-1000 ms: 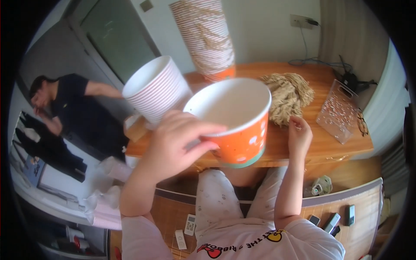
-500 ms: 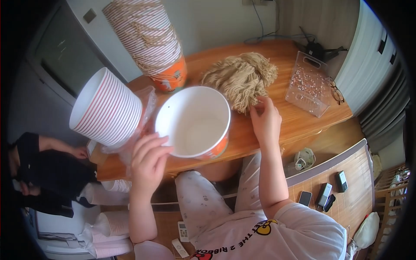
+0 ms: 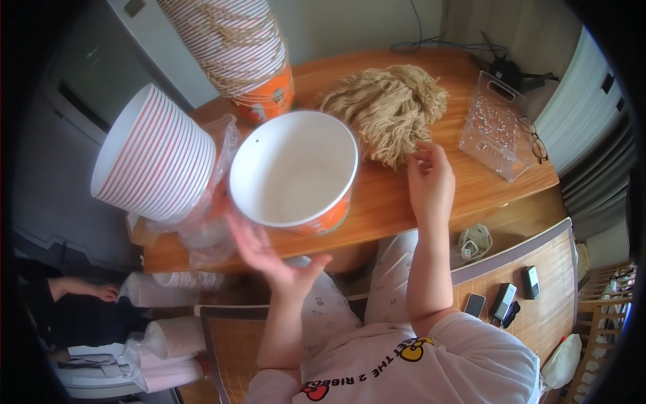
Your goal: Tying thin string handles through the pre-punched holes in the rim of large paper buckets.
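I see left hand (image 3: pixel 272 261) wide, empty, beside paper bucket (image 3: pixel 296 168) near tabletop (image 3: pixel 377 205) front edge; no cord showing. Right hand (image 3: pixel 432 185) at cord bundle (image 3: pixel 397 108) (pinching? can't tell). Tall stack (image 3: pixel 245 57), back edge, already corded; left-edge stack (image 3: pixel 158 161) looks bare.

Soft light; corners black, edges bowed; left grip (image 3: pixel 274 260) blurred.

- The left hand (image 3: pixel 268 259) is held open with the palm turned upward, its fingers (image 3: pixel 247 237) stretched forward and leftward, blurred.
- The left thumb (image 3: pixel 316 266) is spread wide to the right.
- The left forearm (image 3: pixel 282 330) is pointed forward.
- The right hand (image 3: pixel 433 178) is held farther forward, fingers bent; whether its fingertips are pressed together cannot be told.
- The right forearm (image 3: pixel 431 269) is extended forward, the wrist kept nearly straight.
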The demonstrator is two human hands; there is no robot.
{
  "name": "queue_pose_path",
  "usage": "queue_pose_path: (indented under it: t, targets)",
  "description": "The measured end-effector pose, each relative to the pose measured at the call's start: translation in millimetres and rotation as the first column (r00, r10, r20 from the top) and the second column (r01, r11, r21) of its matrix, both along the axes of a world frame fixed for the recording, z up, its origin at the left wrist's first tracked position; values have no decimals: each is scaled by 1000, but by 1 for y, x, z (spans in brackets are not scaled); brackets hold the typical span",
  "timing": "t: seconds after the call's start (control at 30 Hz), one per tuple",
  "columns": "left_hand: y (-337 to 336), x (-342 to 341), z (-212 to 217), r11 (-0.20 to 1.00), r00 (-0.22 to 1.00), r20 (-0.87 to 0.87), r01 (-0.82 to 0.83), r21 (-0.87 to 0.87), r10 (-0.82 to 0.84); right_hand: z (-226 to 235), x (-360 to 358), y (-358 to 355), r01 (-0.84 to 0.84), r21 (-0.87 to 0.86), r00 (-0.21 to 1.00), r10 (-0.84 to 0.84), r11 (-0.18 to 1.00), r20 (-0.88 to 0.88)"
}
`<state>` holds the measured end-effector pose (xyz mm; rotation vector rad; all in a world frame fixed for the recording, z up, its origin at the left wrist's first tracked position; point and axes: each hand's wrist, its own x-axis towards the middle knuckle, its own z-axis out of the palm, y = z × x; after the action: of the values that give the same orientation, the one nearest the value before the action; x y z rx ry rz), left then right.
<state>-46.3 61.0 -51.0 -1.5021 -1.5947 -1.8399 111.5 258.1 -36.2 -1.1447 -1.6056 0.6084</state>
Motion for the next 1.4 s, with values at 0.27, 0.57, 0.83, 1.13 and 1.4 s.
queue_pose_path:
  t: [0.27, 0.57, 0.83, 1.13, 1.4]
  targets:
    - [23, -7, 5, 995, 986, 153, 75, -62, -65, 5, 2, -6, -70, -28, 995, 68, 997, -68]
    - [11, -20, -3, 947, 915, 314, 301, -110, -254, 4, 11, -10, -281, 14, 922, 274, 960, -275]
    - [0, -15, 9, 924, 845, 401, 381, 16, -355, 34, 94, -90, -928, -36, -363, 921, -372, -143]
    - [-70, 102, 14, 568, 492, 542, 822, -32, -681, 57, 87, -121, -961, -107, 235, 959, 253, 159]
    - [-91, 84, -13, 518, 432, 845, 825, -228, -316, 50, 60, -130, -918, 30, 373, 832, 396, 411]
